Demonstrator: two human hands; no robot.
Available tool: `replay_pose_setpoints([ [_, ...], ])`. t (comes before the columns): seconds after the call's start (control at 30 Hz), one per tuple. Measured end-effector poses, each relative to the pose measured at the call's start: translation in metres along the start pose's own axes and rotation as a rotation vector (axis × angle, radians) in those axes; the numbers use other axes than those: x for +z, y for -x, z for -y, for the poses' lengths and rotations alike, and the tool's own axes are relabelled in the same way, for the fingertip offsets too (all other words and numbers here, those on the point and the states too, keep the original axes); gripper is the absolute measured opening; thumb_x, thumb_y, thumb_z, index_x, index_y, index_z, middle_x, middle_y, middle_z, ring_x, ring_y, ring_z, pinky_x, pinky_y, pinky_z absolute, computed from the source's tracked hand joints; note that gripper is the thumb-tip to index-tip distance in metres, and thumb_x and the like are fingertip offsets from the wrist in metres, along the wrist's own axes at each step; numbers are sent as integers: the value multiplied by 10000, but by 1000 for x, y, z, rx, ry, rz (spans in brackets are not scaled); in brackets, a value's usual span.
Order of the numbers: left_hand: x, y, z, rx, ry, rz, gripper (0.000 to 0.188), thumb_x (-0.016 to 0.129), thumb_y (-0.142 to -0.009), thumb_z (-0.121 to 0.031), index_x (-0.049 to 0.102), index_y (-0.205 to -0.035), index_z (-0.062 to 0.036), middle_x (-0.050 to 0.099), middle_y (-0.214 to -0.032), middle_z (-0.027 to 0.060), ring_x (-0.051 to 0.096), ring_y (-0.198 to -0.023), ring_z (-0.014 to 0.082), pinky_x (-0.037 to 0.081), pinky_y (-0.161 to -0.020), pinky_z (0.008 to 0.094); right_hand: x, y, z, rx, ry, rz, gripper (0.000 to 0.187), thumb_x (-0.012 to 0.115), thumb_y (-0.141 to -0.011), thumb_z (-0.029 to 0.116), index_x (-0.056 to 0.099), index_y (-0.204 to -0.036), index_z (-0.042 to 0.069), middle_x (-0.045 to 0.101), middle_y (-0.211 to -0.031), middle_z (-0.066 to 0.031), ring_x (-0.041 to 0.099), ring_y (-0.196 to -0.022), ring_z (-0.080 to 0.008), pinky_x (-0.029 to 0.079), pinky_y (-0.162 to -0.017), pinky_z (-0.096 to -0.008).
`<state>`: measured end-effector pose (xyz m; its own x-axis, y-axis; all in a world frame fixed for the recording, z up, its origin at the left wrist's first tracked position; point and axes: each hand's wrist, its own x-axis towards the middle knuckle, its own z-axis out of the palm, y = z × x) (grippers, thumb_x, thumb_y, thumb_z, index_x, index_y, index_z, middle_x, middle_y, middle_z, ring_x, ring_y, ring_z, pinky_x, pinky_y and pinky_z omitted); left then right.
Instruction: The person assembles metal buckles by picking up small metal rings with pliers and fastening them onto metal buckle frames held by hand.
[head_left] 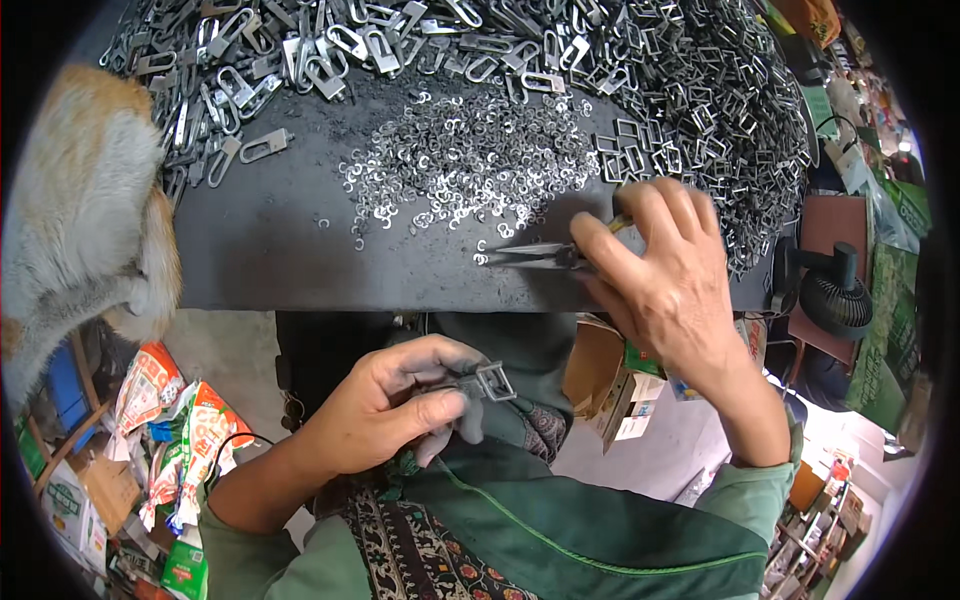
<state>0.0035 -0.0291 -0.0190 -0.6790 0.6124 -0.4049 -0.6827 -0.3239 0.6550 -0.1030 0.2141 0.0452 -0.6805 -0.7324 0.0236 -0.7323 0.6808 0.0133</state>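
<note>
My right hand (665,255) is closed round a pair of long-nosed pliers (535,257) above the front part of the dark table (270,270). The plier tips reach to a small silver C-shaped ring (481,258); I cannot tell whether they grip it. Just below the table edge, my left hand (410,400) pinches a small rectangular metal frame (494,382) between thumb and fingers. Its fingertips look covered in grey. Beyond the pliers spreads a loose heap of small C-shaped rings (470,150).
Elongated metal loop pieces (380,50) lie piled along the far side. Rectangular metal frames (700,110) are heaped at the right. A furry cat (90,190) lies on the table's left end. A small black fan (835,295) is at the right edge. Packages (185,450) stand at lower left.
</note>
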Motion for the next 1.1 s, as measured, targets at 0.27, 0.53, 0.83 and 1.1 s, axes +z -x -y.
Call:
replay_pose_setpoints([
  [0.27, -1, -4, -9, -38, 57, -58, 318, 596, -955, -245, 561, -1132, 16, 656, -773, 154, 495, -459, 85, 396, -426, 195, 12, -23, -21, -297, 261, -100, 269, 576, -716, 194, 546, -978, 147, 525, -1001, -59, 527, -1018, -230, 420, -928, -412],
  [0.53, -7, -3, -3, 208, -301, -172, 162, 620, -899, -70, 672, -1018, 26, 661, -936, 81, 581, -779, 95, 452, -707, 238, 13, -34, -22, -392, 271, -75, 250, 576, -722, 206, 547, -967, 161, 520, -1011, -47, 523, -1037, -211, 418, -946, -403],
  [0.83, -4, 4, -10, 283, -382, -321, 190, 668, -884, -78, 685, -1050, 12, 645, -909, 33, 555, -810, 75, 441, -738, 239, 5, -35, -19, -388, 170, -90, 253, 582, -709, 236, 583, -941, 134, 518, -899, -36, 538, -895, -201, 428, -744, -339],
  [1.1, 6, -4, -15, 85, 113, -361, 215, 662, -878, -43, 641, -1070, 51, 603, -883, 35, 446, -618, 54, 356, -526, 213, -23, -20, -5, -267, -104, -57, 315, 734, -611, 170, 610, -896, 117, 502, -804, -44, 546, -734, -217, 400, -585, -342],
])
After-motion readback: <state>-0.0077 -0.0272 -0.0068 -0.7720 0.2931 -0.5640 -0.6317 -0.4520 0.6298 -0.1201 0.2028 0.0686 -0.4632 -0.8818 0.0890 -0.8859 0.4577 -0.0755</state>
